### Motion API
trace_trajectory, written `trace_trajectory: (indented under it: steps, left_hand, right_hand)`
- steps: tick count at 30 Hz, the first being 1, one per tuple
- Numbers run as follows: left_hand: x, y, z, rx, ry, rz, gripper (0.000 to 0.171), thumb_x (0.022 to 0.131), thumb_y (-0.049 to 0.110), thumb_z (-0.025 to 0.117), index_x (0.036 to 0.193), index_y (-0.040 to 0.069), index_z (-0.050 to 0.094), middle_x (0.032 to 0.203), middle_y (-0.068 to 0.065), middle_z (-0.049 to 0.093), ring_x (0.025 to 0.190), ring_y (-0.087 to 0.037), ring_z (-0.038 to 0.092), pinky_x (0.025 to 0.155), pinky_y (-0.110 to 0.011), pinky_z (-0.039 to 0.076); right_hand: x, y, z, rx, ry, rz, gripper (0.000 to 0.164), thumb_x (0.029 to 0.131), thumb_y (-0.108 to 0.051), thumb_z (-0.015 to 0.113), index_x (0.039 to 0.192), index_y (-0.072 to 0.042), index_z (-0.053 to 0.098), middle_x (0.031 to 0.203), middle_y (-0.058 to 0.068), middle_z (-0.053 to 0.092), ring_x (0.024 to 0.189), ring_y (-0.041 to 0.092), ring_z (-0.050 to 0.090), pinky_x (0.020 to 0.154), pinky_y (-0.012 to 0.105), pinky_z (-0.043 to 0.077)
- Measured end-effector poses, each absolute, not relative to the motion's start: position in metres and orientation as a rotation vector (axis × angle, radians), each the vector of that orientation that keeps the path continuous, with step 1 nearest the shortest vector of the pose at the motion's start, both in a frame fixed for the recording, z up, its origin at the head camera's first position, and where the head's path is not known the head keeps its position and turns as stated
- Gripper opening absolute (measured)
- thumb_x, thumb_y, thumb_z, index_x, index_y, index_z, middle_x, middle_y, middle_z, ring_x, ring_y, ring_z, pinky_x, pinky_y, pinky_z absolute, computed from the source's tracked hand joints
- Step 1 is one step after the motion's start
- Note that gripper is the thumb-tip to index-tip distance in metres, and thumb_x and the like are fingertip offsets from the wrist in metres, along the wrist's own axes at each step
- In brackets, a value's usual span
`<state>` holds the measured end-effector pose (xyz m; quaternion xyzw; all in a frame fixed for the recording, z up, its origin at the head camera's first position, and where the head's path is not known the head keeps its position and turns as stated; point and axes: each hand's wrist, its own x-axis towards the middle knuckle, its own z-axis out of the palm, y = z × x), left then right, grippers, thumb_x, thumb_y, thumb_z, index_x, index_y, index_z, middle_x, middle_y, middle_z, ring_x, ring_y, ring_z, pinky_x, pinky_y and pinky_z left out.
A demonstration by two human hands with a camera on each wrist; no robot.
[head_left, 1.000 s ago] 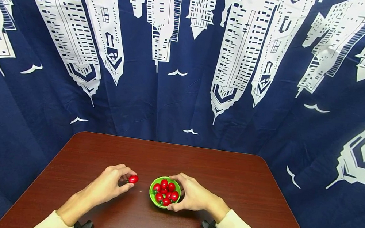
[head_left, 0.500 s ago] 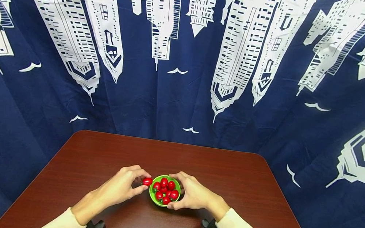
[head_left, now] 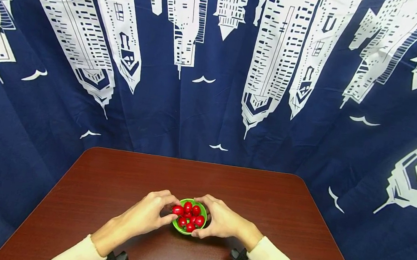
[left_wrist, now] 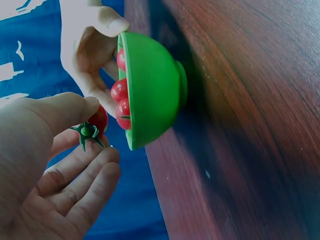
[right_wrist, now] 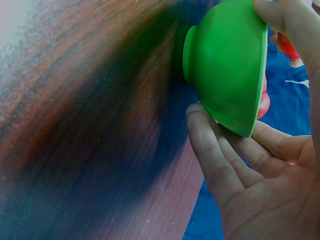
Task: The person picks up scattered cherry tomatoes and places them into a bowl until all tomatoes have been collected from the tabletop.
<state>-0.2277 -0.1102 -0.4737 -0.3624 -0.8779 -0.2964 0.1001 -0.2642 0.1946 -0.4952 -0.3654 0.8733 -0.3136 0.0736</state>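
Observation:
A small green bowl (left_wrist: 155,90) full of several red cherry tomatoes (head_left: 190,227) stands upright on the table. My left hand (head_left: 149,212) pinches one more cherry tomato (left_wrist: 100,120) between thumb and fingertips, its green star-shaped stem end facing the palm. In the head view that tomato overlaps the bowl's left rim; in the left wrist view it is just outside the bowl's mouth. From the right side, my right hand (head_left: 224,220) holds the bowl, thumb on the near rim and fingers round the far side, as the right wrist view (right_wrist: 227,65) also shows.
The dark red-brown wooden table (head_left: 241,183) has rounded far corners. Behind it hangs a navy cloth (head_left: 179,123) printed with upside-down white buildings and birds. Black devices are strapped at the left wrist (head_left: 117,259) and the right wrist (head_left: 238,256).
My left hand has carried the pinched cherry tomato rightward, from left of the bowl to over its left rim. The right hand and the bowl have stayed in place.

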Motion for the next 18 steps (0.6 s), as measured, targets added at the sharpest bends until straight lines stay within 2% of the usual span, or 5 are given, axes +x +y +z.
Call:
trace_trajectory:
  steps: [8, 14, 18]
  left_hand:
    - [-0.226, -0.103, -0.474, -1.094, -2.606, -0.867, 0.029, 0.098, 0.011, 0.095, 0.125, 0.009, 0.085, 0.11, 0.002, 0.08, 0.085, -0.014, 0.07, 0.075, -0.018, 0.059]
    - [-0.225, -0.099, -0.473, -1.113, -2.593, -0.87, 0.03, 0.098, 0.011, 0.094, 0.126, 0.008, 0.085, 0.113, 0.0, 0.082, 0.095, -0.015, 0.079, 0.083, -0.03, 0.07]
    - [-0.225, -0.097, -0.473, -1.127, -2.579, -0.87, 0.029, 0.098, 0.01, 0.094, 0.126, 0.008, 0.085, 0.113, 0.0, 0.082, 0.099, -0.015, 0.082, 0.087, -0.035, 0.072]
  right_hand:
    - [-0.265, 0.196, -0.497, -1.09, 2.604, -0.947, 0.093, 0.086, -0.04, 0.104, 0.16, -0.004, 0.06, 0.145, 0.007, 0.072, 0.101, -0.003, 0.074, 0.092, 0.019, 0.066]
    - [-0.266, 0.196, -0.496, -1.106, 2.604, -0.942, 0.095, 0.086, -0.041, 0.104, 0.16, -0.003, 0.059, 0.144, 0.007, 0.072, 0.1, -0.003, 0.074, 0.092, 0.02, 0.067]
    - [-0.266, 0.196, -0.496, -1.115, 2.623, -0.924, 0.095, 0.085, -0.043, 0.104, 0.16, -0.003, 0.06, 0.143, 0.006, 0.073, 0.099, -0.003, 0.073, 0.093, 0.021, 0.067]
